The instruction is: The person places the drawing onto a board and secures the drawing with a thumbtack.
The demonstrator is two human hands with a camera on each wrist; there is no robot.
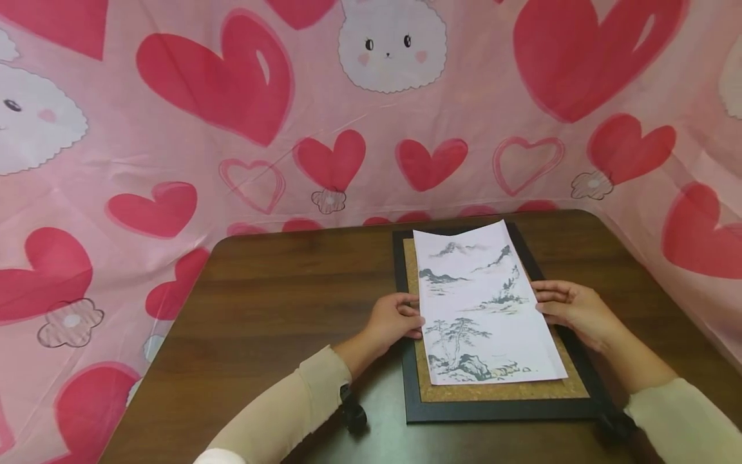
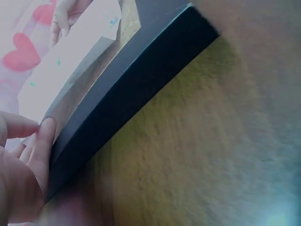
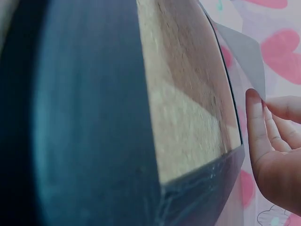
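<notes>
Paper (image 1: 487, 296), white and long, printed with an ink landscape of mountains, trees and rocks, held above the cork panel (image 1: 504, 392) of a dark frame (image 1: 498, 410), in the right half of the worktop (image 1: 278, 290), close to its far edge. At the left edge of the paper, the left hand (image 1: 396, 317), with thumb and finger pinching it. At the opposite edge, the right hand (image 1: 574, 308), also pinching, between thumb and fingers. Between paper and cork panel, a gap, well seen from the left wrist. Far edge of the paper bent, with the middle lower than the two corners. Along the near edge of the paper, a strip of cork uncovered. On both forearms, beige sleeves (image 1: 278, 406); beside the left cuff, a small black device (image 1: 355, 417). Behind the far edge of the worktop, pink cloth (image 1: 255, 167) with red hearts.
</notes>
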